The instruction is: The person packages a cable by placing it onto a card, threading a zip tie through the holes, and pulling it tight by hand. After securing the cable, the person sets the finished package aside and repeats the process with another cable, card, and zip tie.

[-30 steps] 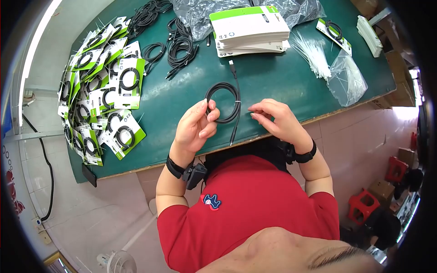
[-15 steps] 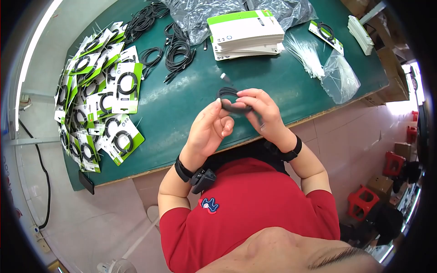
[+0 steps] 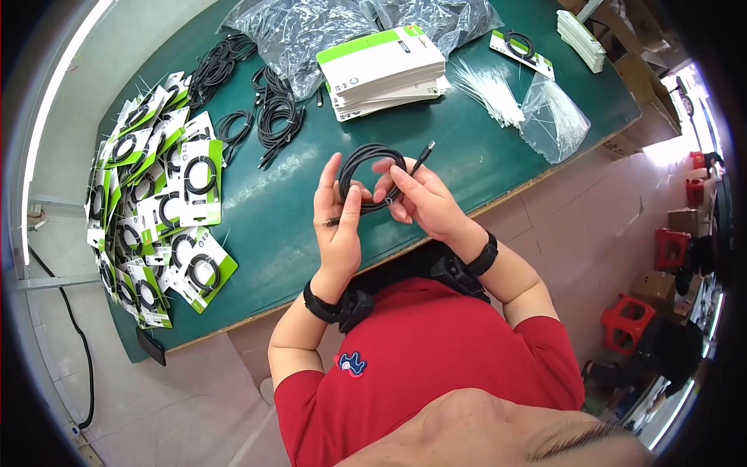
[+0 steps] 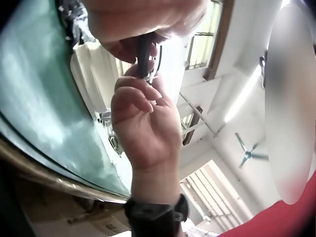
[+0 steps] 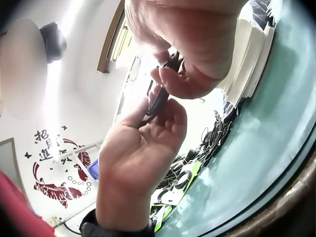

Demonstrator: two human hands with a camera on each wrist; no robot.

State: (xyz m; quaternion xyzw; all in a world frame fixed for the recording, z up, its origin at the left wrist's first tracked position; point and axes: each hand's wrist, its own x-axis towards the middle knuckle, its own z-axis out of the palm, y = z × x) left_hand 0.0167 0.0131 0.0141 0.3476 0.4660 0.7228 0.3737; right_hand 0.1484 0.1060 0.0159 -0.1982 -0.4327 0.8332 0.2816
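Both hands hold a coiled black cable (image 3: 348,173) above the near edge of the table in the head view. My left hand (image 3: 339,233) pinches the coil's left side between thumb and fingers, a connector end showing beside the thumb. On the coil's right side, my right hand (image 3: 429,204) grips it with thumb and fingers, and another connector end points up and right past that thumb. A light tie sits on the coil's lower part. In the left wrist view the coil (image 4: 143,55) appears edge-on between the two hands; the right wrist view also shows the coil (image 5: 157,102) between them.
Carded cables (image 3: 201,175) lie heaped on the table's left. Loose cables (image 3: 278,117), a plastic bag (image 3: 292,43) and a stack of cards (image 3: 381,66) are at the back. White ties (image 3: 490,95), a bagged bundle (image 3: 554,121) and one carded cable (image 3: 523,50) lie on the right.
The coil has turned, so its connector ends now point left and upper right. The right hand, apart from it a second ago, has taken hold of it. The table view has shifted left.
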